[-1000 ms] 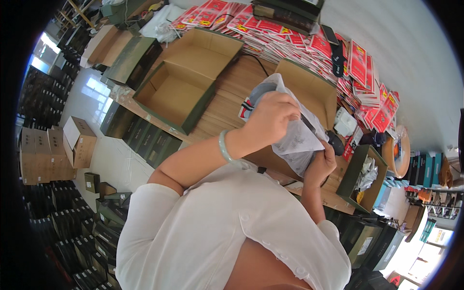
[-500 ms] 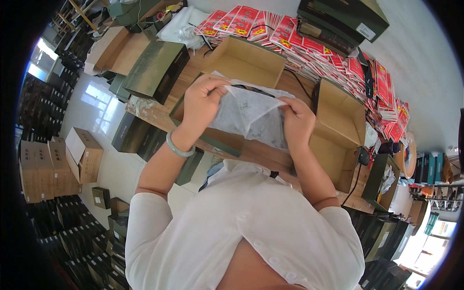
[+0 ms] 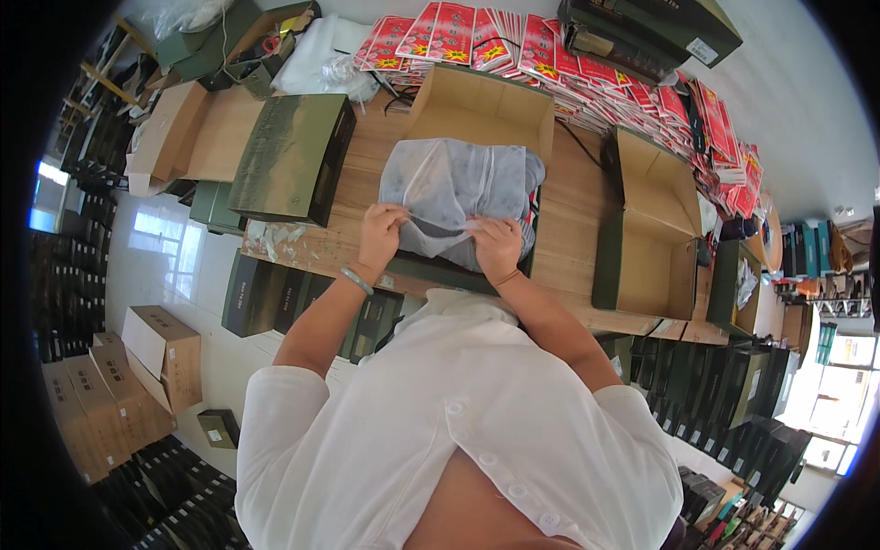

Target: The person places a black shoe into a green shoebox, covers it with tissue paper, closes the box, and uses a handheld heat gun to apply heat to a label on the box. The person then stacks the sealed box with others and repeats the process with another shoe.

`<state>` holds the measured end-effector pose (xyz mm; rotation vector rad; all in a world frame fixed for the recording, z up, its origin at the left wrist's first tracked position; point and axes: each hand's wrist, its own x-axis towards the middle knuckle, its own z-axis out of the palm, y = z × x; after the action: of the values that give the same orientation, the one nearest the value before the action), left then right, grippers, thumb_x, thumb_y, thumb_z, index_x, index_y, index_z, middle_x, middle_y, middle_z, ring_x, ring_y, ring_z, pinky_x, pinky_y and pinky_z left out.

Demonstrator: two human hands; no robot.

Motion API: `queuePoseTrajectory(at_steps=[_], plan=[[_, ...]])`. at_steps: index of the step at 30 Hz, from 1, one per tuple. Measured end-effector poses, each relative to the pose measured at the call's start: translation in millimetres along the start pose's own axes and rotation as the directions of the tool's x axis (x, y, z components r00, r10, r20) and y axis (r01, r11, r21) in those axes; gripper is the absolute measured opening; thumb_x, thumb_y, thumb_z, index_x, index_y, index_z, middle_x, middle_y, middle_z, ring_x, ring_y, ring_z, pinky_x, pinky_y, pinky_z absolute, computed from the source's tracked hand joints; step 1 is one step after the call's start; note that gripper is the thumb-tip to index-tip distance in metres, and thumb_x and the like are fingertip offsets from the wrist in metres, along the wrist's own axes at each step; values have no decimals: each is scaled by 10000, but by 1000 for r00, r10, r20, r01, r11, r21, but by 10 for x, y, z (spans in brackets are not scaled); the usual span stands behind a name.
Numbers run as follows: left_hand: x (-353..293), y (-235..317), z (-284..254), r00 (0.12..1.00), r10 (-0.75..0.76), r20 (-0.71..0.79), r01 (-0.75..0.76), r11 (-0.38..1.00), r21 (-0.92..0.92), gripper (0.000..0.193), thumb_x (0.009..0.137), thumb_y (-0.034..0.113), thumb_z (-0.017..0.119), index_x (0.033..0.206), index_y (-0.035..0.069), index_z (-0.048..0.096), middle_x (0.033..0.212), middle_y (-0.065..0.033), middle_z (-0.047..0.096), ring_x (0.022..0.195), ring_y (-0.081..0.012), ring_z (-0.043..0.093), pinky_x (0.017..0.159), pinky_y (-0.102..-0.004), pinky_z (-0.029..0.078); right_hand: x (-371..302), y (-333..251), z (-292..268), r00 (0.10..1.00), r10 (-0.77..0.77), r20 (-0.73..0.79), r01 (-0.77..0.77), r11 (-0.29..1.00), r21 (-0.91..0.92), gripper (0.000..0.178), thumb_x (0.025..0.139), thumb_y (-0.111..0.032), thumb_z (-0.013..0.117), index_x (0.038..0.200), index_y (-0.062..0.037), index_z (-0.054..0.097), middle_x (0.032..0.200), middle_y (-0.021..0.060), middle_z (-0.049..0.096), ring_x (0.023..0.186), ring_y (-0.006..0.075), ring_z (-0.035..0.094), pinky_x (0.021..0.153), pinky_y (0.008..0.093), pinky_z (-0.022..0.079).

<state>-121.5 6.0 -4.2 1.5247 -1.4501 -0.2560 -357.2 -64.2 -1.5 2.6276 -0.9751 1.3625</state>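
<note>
Translucent whitish wrapping (image 3: 449,183) lies over dark grey contents in an open green shoe-box-like carton (image 3: 440,273) in front of me. I cannot tell what the contents are; grey and red bits show at their right side. My left hand (image 3: 379,240) is closed, pinching the near edge of the wrapping. A little to its right, my right hand (image 3: 496,246) pinches the same edge with fingers pressed together. The wrapping sags between the two hands. Behind it stands the carton's raised lid (image 3: 484,105), brown inside.
A second open carton (image 3: 649,266) stands to the right on the wooden table (image 3: 568,229). A closed green box (image 3: 289,156) is on the left. Red printed packets (image 3: 513,46) are piled along the back, with a dark box (image 3: 646,32) on top. A black cable (image 3: 577,142) crosses the table.
Both hands have moved down toward me, and the right also leftward, closer to the left. The wrapping, held up in front of the carton before, now lies over the contents inside it.
</note>
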Motion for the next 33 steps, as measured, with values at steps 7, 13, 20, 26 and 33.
queuePoseTrajectory(at_steps=[7,13,20,26,33], plan=[[-372,-331,-125,950,63,306,-79,996,37,104,736,-48,609,781,17,677,893,-95,657,884,-303,593,782,-390,473,-578,151,83,888,-2,459,-76,986,151,96,732,-89,617,775,-155,673,789,25,520,835,241,551,735,371,447],[-465,-365,-70,929,24,370,-54,996,70,52,745,-6,656,786,6,686,870,-106,645,893,-320,589,785,-400,476,-509,104,-6,808,-94,582,-47,974,223,67,742,-107,622,776,-137,672,786,64,488,823,272,533,728,394,434],[-431,-365,-58,899,-40,437,3,996,85,64,748,14,686,811,7,697,876,-110,645,900,-321,587,804,-395,475,-357,121,-256,783,-45,620,-156,951,266,97,760,-95,615,837,-100,674,848,80,547,901,281,558,818,391,429],[-325,-118,-315,916,-130,381,145,989,-12,196,792,88,708,984,45,710,1002,-87,638,1003,-285,572,880,-362,455,-379,-29,-492,715,553,428,-398,825,-400,350,781,-225,728,1090,-78,657,1200,134,513,1096,341,474,917,452,397],[-131,246,-566,977,64,201,-84,992,92,227,832,68,681,1057,74,702,1131,-93,610,1101,-288,530,969,-395,400,-442,-19,-298,594,611,523,-293,770,-566,651,752,-443,750,1126,59,573,1250,230,460,1161,383,422,1008,479,328]])
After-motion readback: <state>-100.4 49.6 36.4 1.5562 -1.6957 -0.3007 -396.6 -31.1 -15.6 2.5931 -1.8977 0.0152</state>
